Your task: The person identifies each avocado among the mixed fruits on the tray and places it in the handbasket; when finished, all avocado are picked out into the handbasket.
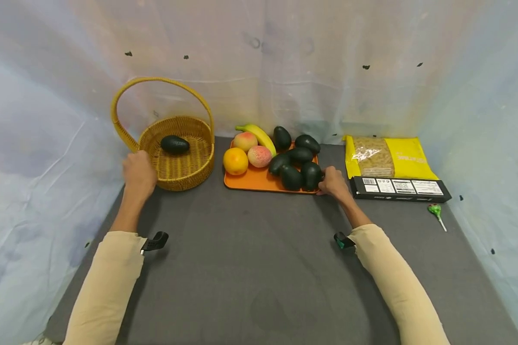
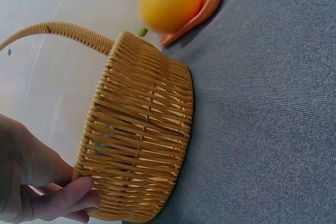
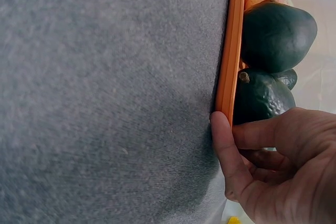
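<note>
My left hand (image 1: 139,173) grips the left rim of a round wicker basket (image 2: 139,129) with a tall arched handle. One dark green avocado (image 1: 174,144) lies inside the basket. At the right front corner of an orange tray (image 1: 254,181), my right hand (image 3: 278,161) pinches the tray's edge between thumb and fingers. Several avocados (image 1: 291,177) are piled on the tray's right side, close to that hand. On its left side sit an orange (image 1: 235,161), two peaches (image 1: 259,156) and a yellow banana (image 1: 262,137).
To the right of the tray, a yellow pasta packet (image 1: 407,157) lies against the back sheet, behind a long black box (image 1: 400,189). A green-wrapped lollipop (image 1: 435,209) is at the far right. Plastic sheeting (image 1: 285,57) encloses the grey table (image 1: 250,249) at back and sides.
</note>
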`<act>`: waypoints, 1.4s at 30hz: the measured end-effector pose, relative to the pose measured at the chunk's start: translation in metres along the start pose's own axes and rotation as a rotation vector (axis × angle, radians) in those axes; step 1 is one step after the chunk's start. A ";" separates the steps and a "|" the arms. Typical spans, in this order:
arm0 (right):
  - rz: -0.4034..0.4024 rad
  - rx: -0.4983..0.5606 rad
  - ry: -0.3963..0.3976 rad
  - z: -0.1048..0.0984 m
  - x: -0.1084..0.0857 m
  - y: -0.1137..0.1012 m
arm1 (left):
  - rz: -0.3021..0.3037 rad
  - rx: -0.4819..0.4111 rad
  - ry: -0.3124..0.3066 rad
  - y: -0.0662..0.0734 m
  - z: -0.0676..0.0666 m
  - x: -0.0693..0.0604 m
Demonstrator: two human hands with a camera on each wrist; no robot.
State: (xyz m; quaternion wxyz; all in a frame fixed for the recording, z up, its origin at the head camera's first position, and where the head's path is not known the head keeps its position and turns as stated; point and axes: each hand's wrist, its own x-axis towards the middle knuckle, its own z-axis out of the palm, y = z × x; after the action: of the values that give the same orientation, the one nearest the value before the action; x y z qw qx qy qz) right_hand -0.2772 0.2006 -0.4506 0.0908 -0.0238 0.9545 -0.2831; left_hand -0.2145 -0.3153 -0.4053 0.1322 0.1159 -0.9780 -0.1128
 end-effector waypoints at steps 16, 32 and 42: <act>-0.034 0.011 0.018 0.000 0.001 -0.001 | -0.044 -0.036 -0.102 0.013 -0.009 -0.008; 0.030 0.044 -0.014 0.003 0.004 -0.003 | -0.144 0.016 -0.217 0.021 -0.032 -0.009; 0.029 0.050 -0.022 0.002 0.004 -0.002 | 0.232 -0.127 -0.062 0.098 -0.038 -0.022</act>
State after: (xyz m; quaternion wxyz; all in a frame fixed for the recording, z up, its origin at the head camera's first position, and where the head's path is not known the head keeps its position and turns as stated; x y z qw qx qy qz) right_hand -0.2807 0.1976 -0.4522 0.1057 -0.0108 0.9464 -0.3051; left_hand -0.2019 -0.2242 -0.3499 0.1213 -0.0103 -0.9792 -0.1621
